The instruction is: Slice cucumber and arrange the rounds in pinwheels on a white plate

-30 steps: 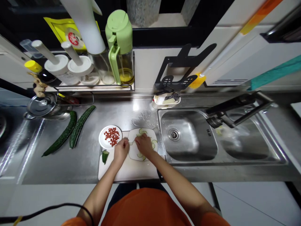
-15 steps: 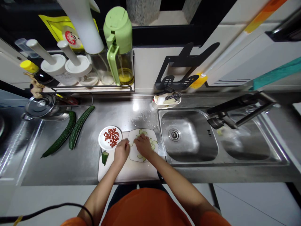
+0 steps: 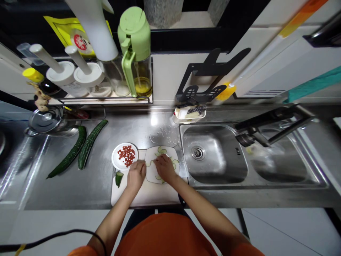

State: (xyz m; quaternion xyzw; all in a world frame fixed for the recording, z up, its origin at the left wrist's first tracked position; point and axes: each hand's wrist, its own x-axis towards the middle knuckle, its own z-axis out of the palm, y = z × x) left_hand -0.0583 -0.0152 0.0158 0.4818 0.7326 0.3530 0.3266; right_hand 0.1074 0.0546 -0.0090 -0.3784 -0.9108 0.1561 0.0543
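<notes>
A white square plate (image 3: 152,176) with several curved cucumber slices (image 3: 161,150) lies on the cutting board (image 3: 144,199). My right hand (image 3: 164,168) is over the plate, fingers bent and pinched at a thin pale-green slice near its left side. At the plate's left edge, my left hand (image 3: 136,175) is closed, thumb and fingers together; whatever is inside it is hidden. Beside it stands a round white plate (image 3: 114,156) with small red pieces (image 3: 126,154), possibly goji berries. A cut cucumber end (image 3: 118,178) rests on the board's left side. Partly under the square plate's right side shows a knife blade (image 3: 182,163).
Two whole cucumbers (image 3: 90,142) lie on the steel counter to the left, near a lidded pot (image 3: 45,121). A double sink (image 3: 213,153) with a black faucet (image 3: 266,128) is to the right. Above the counter, a rack (image 3: 106,101) holds jars and a green oil bottle (image 3: 135,35).
My left hand has drawn slightly back and to the left. My right hand has shifted a little right and down over the square plate.
</notes>
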